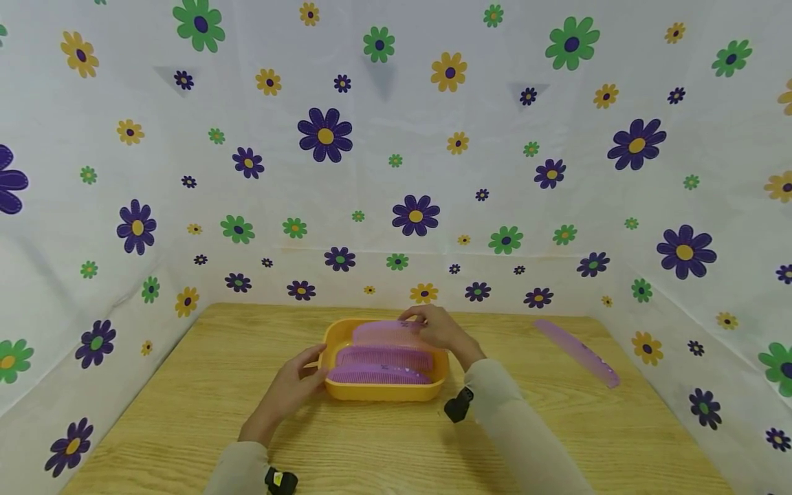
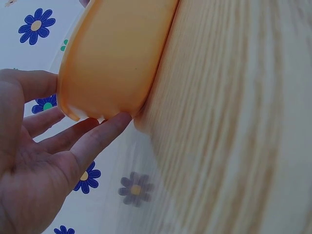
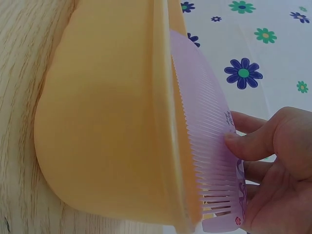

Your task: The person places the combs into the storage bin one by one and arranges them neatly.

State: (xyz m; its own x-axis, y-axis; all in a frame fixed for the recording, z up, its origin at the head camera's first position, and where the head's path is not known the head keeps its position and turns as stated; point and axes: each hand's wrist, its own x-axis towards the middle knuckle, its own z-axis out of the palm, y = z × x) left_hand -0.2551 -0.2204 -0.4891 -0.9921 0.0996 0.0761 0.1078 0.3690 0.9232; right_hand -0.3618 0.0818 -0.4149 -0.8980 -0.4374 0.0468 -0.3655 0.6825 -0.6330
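Observation:
A yellow plastic basin (image 1: 383,392) stands on the table, and my left hand (image 1: 293,385) grips its left end. In the left wrist view, the thumb meets the rim while the other fingertips touch the end wall of the basin (image 2: 117,53). My right hand (image 1: 438,328) pinches a translucent purple comb (image 1: 383,335) by its back, between thumb and fingers. This comb (image 3: 207,122) is at the basin's far side, teeth toward the basin, partly below the rim. Two more purple combs lie inside, a middle comb (image 1: 383,357) and a front comb (image 1: 377,374).
Another purple comb (image 1: 578,352) lies slanted on the wooden table (image 1: 260,344), right of the basin. A white flower-printed cloth (image 1: 396,185) hangs behind the table and along both sides.

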